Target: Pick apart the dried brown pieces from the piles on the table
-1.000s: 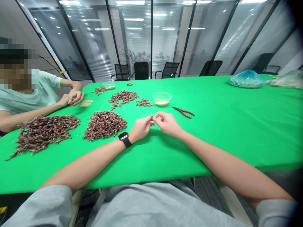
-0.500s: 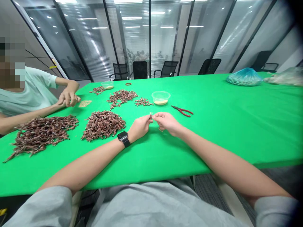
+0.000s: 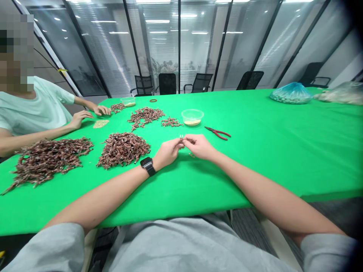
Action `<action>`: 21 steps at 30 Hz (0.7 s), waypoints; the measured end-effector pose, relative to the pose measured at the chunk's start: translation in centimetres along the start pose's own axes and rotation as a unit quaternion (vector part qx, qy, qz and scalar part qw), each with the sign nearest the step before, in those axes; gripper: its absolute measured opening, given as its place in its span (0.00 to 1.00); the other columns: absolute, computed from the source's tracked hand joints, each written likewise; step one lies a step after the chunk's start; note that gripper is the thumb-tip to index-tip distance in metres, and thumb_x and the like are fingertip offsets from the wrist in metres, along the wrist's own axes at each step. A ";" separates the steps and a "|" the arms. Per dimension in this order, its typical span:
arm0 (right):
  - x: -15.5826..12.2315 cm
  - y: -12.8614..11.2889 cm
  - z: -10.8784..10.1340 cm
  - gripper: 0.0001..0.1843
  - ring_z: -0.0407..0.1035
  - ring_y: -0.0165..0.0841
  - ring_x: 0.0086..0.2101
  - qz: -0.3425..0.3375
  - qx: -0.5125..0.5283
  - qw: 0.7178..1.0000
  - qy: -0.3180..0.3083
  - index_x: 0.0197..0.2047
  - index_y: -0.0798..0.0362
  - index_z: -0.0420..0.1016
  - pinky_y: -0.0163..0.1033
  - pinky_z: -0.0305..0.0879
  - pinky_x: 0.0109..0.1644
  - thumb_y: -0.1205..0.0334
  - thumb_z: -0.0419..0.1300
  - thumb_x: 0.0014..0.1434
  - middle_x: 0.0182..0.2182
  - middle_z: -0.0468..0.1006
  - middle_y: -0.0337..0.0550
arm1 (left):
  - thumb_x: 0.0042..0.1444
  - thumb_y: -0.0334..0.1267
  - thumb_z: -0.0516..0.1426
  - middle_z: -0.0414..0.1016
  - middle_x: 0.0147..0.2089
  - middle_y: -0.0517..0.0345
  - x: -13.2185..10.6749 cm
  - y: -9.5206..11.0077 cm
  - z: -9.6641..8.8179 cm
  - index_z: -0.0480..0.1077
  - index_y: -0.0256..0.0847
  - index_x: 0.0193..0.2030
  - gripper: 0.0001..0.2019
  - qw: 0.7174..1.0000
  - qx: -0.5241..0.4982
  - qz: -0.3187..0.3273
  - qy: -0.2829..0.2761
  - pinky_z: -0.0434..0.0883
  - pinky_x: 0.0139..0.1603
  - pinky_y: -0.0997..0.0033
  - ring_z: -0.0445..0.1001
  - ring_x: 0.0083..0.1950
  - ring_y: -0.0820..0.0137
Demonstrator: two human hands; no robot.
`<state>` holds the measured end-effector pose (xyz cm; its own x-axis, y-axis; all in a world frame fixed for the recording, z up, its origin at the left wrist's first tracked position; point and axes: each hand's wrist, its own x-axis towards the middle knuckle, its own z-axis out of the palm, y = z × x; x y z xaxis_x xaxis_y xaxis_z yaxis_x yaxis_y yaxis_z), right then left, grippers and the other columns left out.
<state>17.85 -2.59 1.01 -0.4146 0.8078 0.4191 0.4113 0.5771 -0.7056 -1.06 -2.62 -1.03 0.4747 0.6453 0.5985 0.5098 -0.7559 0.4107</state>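
Observation:
My left hand [image 3: 167, 153] and my right hand [image 3: 198, 145] meet above the green table [image 3: 255, 151], both pinched on one small brown piece [image 3: 180, 139] held between the fingertips. A black watch sits on my left wrist. A heap of the same brown pieces [image 3: 123, 148] lies just left of my left hand. Red-handled pliers [image 3: 218, 133] lie a little beyond my right hand. A clear plastic bowl [image 3: 192, 117] with pale small bits stands behind the hands.
A second big heap [image 3: 47, 158] lies at the left, smaller heaps [image 3: 146, 115] further back. A person in a light shirt sits at the left, one hand [image 3: 102, 110] reaching to a far pile. Plastic bags [image 3: 290, 94] rest at the far right. Chairs stand behind.
My hands have stayed together on the small piece, hardly moving. The person at the left has parted their hands and reached one towards the far pile.

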 end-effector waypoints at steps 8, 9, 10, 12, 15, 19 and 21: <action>0.2 0.4 0.7 0.13 0.63 0.29 0.29 0.046 0.146 0.988 -0.014 0.30 0.54 0.71 0.33 0.57 0.33 0.54 0.55 0.61 0.26 0.71 0.37 | 0.68 0.34 0.53 0.83 0.43 0.51 -0.2 -0.1 -0.1 0.75 0.38 0.47 0.09 1.000 0.014 0.015 0.007 0.73 0.44 0.72 0.81 0.42 0.68; 0.2 0.3 0.7 0.13 0.63 0.29 0.29 0.053 0.154 0.987 -0.015 0.30 0.54 0.70 0.33 0.57 0.33 0.54 0.55 0.61 0.26 0.71 0.37 | 0.68 0.34 0.53 0.83 0.43 0.51 -0.2 0.0 -0.1 0.75 0.38 0.47 0.09 1.000 0.014 0.014 0.006 0.73 0.45 0.72 0.81 0.42 0.67; 0.2 0.3 0.7 0.13 0.62 0.28 0.28 0.059 0.159 0.985 -0.017 0.30 0.53 0.70 0.33 0.57 0.32 0.54 0.55 0.60 0.26 0.71 0.37 | 0.68 0.34 0.53 0.83 0.43 0.51 -0.3 0.0 -0.2 0.75 0.38 0.48 0.10 1.000 0.015 0.013 0.005 0.73 0.45 0.72 0.81 0.43 0.67; 0.1 0.0 0.7 0.13 0.59 0.27 0.26 0.072 0.163 0.984 -0.020 0.30 0.53 0.70 0.33 0.55 0.29 0.54 0.55 0.60 0.25 0.69 0.36 | 0.68 0.34 0.53 0.83 0.43 0.51 -0.3 -0.1 -0.2 0.75 0.38 0.48 0.10 1.000 0.015 0.015 0.009 0.73 0.46 0.72 0.81 0.43 0.67; 0.0 -0.5 0.5 0.14 0.53 0.26 0.22 0.087 0.161 0.983 -0.023 0.28 0.53 0.67 0.33 0.50 0.26 0.53 0.55 0.60 0.22 0.63 0.33 | 0.68 0.34 0.53 0.83 0.42 0.51 -0.3 -0.1 -0.1 0.75 0.38 0.46 0.09 0.999 0.017 0.027 0.015 0.73 0.45 0.72 0.81 0.42 0.67; 0.0 -0.9 0.3 0.15 0.51 0.25 0.21 0.087 0.181 0.979 -0.037 0.27 0.52 0.64 0.33 0.49 0.25 0.52 0.56 0.61 0.20 0.59 0.31 | 0.67 0.33 0.53 0.82 0.41 0.52 -0.3 0.0 -0.1 0.75 0.38 0.44 0.08 0.999 0.014 0.031 0.020 0.72 0.42 0.74 0.80 0.40 0.68; 0.0 -0.9 0.2 0.15 0.51 0.25 0.21 0.090 0.191 0.976 -0.048 0.28 0.51 0.64 0.32 0.49 0.25 0.52 0.55 0.61 0.20 0.58 0.30 | 0.67 0.32 0.53 0.82 0.40 0.52 -0.3 0.0 -0.1 0.75 0.38 0.43 0.08 0.999 0.011 0.023 0.024 0.71 0.42 0.74 0.80 0.39 0.69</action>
<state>17.35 -3.15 1.55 -0.4450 0.8665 0.2261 0.1599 0.3253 -0.9320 -1.25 -2.82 -1.09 0.4642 0.6032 0.6485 0.5033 -0.7822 0.3673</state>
